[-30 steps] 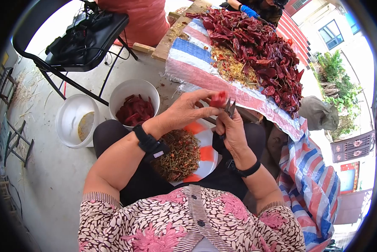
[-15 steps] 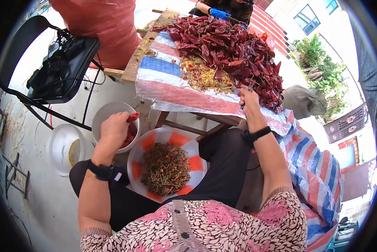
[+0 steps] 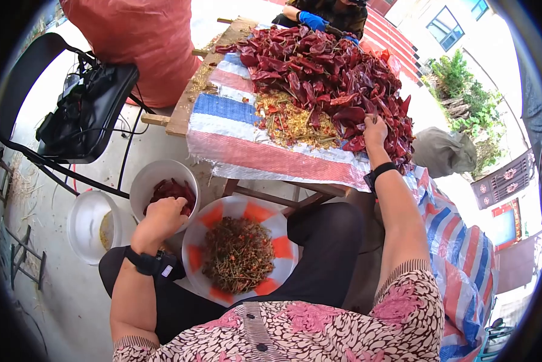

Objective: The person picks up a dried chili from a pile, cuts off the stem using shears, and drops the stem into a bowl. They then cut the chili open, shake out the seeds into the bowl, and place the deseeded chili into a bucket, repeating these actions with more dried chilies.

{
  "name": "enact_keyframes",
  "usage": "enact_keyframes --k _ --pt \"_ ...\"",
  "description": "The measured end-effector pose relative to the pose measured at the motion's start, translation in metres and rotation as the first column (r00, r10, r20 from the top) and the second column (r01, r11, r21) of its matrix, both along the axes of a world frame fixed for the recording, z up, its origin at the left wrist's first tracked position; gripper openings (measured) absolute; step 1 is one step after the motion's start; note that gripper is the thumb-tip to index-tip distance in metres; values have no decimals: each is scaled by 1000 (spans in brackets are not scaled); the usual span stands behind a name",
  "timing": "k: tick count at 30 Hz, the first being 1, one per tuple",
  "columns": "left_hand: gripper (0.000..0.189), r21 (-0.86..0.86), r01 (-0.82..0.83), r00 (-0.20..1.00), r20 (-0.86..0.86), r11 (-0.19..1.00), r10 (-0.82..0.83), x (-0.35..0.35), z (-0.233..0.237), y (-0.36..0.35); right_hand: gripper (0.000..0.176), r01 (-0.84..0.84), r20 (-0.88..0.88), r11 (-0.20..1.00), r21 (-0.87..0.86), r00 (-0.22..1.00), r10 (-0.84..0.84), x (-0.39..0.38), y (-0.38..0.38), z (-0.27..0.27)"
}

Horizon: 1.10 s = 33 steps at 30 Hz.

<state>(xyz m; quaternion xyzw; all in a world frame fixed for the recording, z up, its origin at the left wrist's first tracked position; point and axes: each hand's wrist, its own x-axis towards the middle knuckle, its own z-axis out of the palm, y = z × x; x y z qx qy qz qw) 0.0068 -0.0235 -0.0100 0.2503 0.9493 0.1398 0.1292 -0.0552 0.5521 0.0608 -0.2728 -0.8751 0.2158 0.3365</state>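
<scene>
At far left a pale tub (image 3: 78, 228) stands on the floor, just beside a white bucket (image 3: 139, 181) with red dried peppers (image 3: 175, 190) in it. The left hand (image 3: 164, 220) hangs over the bucket's near side, palm down; its grip is turned away from view, so whether it is closed on anything I cannot tell. Next comes the orange-and-white basin (image 3: 285, 246), its heap of stems (image 3: 238, 256) lying between the two arms.

Beyond it, the surface wears a striped sheet (image 3: 241, 154) strewn with yellow seeds (image 3: 295, 123), and farther right rises the pepper pile (image 3: 319, 66). One broad dark pepper (image 3: 349, 114) lies at the pile's near edge — immediately left of the right grip, its long axis seemingly running crosswise, toward the fingertips. The right hand (image 3: 375, 131) is much the nearer, reaching forward with its grip bent onto the peppers; it appears to touch that one, though whether it is pinched I cannot tell — the contact is small and partly hidden.
</scene>
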Motion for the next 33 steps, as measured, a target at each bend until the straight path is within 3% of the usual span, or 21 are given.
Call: enact_keyframes --k 4,5,7,9,12,15,17,20,23,25,28,29,32,33 --pt "35 96 92 990 99 991 -102 -1 14 15 13 -241 -260 919 -311 952 161 31 -46 18" --pt "36 249 101 983 125 963 -135 -1 16 20 10 -329 -312 900 -288 920 237 44 -76 29" --pt "39 534 91 965 160 841 -207 1 20 32 10 -452 -265 840 -301 885 382 70 -122 44" --pt "50 695 -70 887 372 716 -274 9 43 46 10 -558 -216 761 -331 830 514 96 -167 49" --pt "62 855 -80 870 311 512 -382 17 44 59 10 -627 -101 688 -366 761 641 133 -230 49" --pt "71 912 -142 764 348 385 -544 17 39 69 12 -731 -105 609 -307 662 742 151 -272 37" --pt "71 913 -112 688 356 392 -632 23 42 75 14 -785 -26 598 -162 610 792 158 -288 30" --pt "65 885 -115 587 427 451 -688 26 48 77 19 -835 -59 538 -121 547 835 165 -307 29" --pt "56 881 -159 540 455 445 -708 28 48 78 19 -805 -142 563 -185 589 795 169 -310 25" --pt "51 906 -84 654 364 415 -663 29 45 80 19 -797 -230 588 -138 603 764 173 -314 26" --pt "44 884 -29 772 316 466 -552 31 48 79 16 -707 -410 595 -382 707 577 199 -324 21" --pt "42 864 -21 801 315 502 -509 31 49 78 12 -692 -447 536 -484 722 529 207 -330 17" --pt "35 908 -33 795 277 419 -539 34 38 85 21 -555 -359 396 -732 807 468 204 -339 4" --pt "33 891 2 813 263 454 -520 37 39 85 27 -497 -352 297 -815 833 428 200 -338 1"
